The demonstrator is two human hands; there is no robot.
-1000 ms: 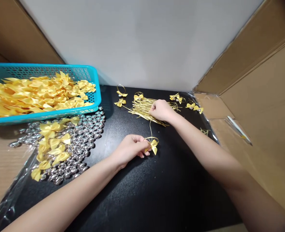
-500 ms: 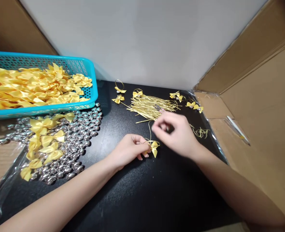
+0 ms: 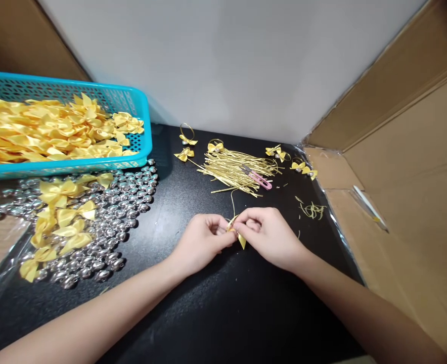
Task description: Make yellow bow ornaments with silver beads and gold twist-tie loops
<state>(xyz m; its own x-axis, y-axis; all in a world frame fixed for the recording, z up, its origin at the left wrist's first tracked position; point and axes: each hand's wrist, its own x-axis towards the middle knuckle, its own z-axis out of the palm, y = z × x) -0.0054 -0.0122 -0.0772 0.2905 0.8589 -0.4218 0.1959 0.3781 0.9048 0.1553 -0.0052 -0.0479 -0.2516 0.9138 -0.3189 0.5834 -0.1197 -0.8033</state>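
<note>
Low over the black tabletop, my left hand [image 3: 204, 240] pinches a yellow ribbon bow [image 3: 242, 241] with a gold cord [image 3: 233, 202] rising from it. My right hand [image 3: 267, 235] has its thumb and fingertips closed at the bow's upper side, meeting the left fingertips. Most of the bow is covered by my fingers; one pointed tail hangs out below. Whether the right fingertips grip the cord or the ribbon is hard to make out. Just beyond lies a bundle of gold cords [image 3: 231, 169] with pink-handled snips [image 3: 260, 179] on top.
At left, a turquoise basket [image 3: 145, 126] holds many yellow bows. Silver beads [image 3: 109, 222] and loose bows [image 3: 70, 217] spread before it. Several bows with beads [image 3: 216, 146] lie along the back. Cord scraps [image 3: 312, 210] are at right, and white tweezers [image 3: 369, 207] rest on the cardboard.
My right hand has come down and left from over the snips to the bow, uncovering the pink handle. My left hand keeps the bow in nearly the same place.
</note>
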